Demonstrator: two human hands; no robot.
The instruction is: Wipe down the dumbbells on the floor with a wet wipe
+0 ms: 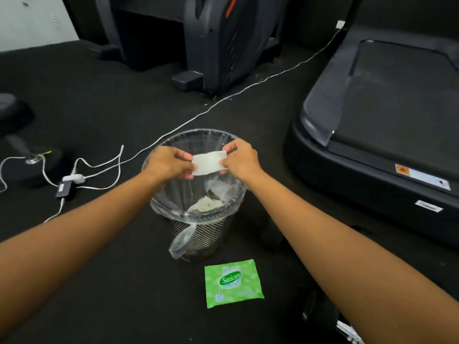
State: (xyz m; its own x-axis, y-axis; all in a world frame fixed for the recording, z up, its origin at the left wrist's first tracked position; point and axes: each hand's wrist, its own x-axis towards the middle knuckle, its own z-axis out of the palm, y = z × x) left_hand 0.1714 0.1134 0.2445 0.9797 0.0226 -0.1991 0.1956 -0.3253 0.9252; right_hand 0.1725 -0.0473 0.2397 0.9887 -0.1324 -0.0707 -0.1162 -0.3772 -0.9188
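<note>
Wipe [210, 163], white and damp-looking, folded to a small rectangle, stretched flat in mid-air over the mouth of the bin [211, 234] at centre of scene. Pinched at its left edge by the left grip [171, 165] and at its right edge by the right grip [242, 158], thumb and fingers of each clamped on the sheet, forearms reaching in from the near corners.

Likely feather-light, limp and soft, with no stiffness of its own. Apt to sag, cling to itself or tear if pulled hard by the corners. Moist, so probably a little slick between fingertips. Best taken by opposite edges to open out, then bunched or laid across one palm for rubbing metal.

Below, crumpled white scraps [206, 203] inside the bin's clear liner [182, 240], a slack tail of it draped down the near side of the mesh wall. Just near of the bin, on the black floor [111, 281], a green pack [233, 283] lying flat, label up. White cable [248, 83] trailing from far right to a plug block [73, 178] at left. Treadmill [385, 108] at right.

Dark dumbbell-like shape [17, 142] at the left edge and a chrome glint [347, 328] at near right, both too cropped to name for sure. Neither touched by the wipe.
</note>
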